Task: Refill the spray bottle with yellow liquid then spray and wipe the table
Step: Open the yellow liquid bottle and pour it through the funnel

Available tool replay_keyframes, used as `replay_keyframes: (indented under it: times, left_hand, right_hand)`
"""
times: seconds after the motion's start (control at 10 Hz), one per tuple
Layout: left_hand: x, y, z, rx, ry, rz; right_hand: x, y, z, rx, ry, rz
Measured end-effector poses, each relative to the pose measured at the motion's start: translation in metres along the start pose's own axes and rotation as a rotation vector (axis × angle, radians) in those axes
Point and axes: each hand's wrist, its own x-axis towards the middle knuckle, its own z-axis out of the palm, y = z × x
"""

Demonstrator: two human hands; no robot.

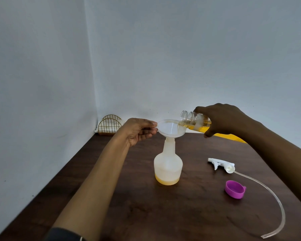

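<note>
Dark bench (163, 214) is bearing a seemingly light, tippy spray bottle (168, 166). Left hand (138, 131) is pinching its funnel (170, 128); right hand (222, 119) is gripping the refill bottle (193, 120).

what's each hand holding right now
left hand: fingers pinch the funnel by its rim.
right hand: grips the clear bottle, tilted over the funnel.

Soft, even daylight, faint shadows, sharp focus, wide-angle bending at edges.
</note>
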Motion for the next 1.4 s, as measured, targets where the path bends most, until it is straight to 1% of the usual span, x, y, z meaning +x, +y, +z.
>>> replay_keyframes:
  times: [1.4]
  left_hand:
    - [-0.0005, 0.001, 0.0002, 0.0, 0.003, 0.001]
  right_hand:
    - [0.0005, -0.0001, 0.0, -0.009, 0.017, -0.011]
